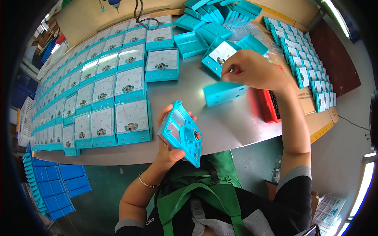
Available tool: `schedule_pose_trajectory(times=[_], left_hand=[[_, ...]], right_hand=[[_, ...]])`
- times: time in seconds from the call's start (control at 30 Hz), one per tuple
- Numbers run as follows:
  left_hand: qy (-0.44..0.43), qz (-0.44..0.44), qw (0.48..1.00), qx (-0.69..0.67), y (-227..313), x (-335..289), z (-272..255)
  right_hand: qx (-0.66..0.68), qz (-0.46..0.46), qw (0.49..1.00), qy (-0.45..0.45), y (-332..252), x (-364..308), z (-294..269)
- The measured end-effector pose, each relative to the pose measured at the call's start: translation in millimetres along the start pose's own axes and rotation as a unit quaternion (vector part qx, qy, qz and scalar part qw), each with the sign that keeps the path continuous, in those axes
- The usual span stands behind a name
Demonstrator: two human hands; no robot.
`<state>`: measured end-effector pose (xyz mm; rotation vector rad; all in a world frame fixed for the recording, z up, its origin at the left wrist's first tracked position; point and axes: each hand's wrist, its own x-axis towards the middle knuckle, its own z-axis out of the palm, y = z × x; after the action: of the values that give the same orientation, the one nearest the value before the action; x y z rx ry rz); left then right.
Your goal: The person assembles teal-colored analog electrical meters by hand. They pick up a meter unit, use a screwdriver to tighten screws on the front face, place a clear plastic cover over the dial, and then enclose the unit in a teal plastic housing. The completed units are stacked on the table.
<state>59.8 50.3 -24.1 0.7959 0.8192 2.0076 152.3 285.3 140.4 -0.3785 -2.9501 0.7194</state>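
Note:
My left hand (168, 151) is closed around the edges of a teal meter housing (182, 133), tilted so its inner side shows. An orange-red part and small metal fittings sit inside it. Higher up and to the right, my right hand (254, 70) pinches the top edge of a teal box-shaped cover (225, 93), which is smeared by motion. Something small, dark and reddish shows between those fingers; I cannot make out what it is. Just behind the right hand, a panel meter with a white dial (221, 53) rests on a teal case.
Rows of assembled teal meters (131, 118) cover the left of the metal table (169, 94). Empty teal cases (191, 44) and clear plastic covers (242, 28) are heaped at the back. A red bin (267, 106) of small dark parts stands right; more meters (303, 76) line cardboard beyond.

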Motion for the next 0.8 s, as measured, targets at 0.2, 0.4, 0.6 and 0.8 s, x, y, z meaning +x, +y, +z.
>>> schedule_pose_trajectory(times=[0.2,0.4,0.6,0.8], left_hand=[[0.0,-0.116,0.993,0.008,8.0,-8.1,16.1],[0.023,-0.105,0.994,-0.011,14.0,-23.3,9.4],[0.023,-0.075,0.997,-0.018,19.6,-30.1,-5.8],[0.016,-0.109,0.994,0.009,31.7,-24.7,-6.0]], right_hand=[[-0.146,0.005,0.986,0.079,4.8,26.7,39.0],[-0.168,-0.044,0.956,0.236,6.9,35.5,97.6],[-0.206,0.033,0.965,0.158,-27.9,-21.0,145.6],[-0.172,0.114,0.978,0.01,-16.9,-56.4,113.4]])
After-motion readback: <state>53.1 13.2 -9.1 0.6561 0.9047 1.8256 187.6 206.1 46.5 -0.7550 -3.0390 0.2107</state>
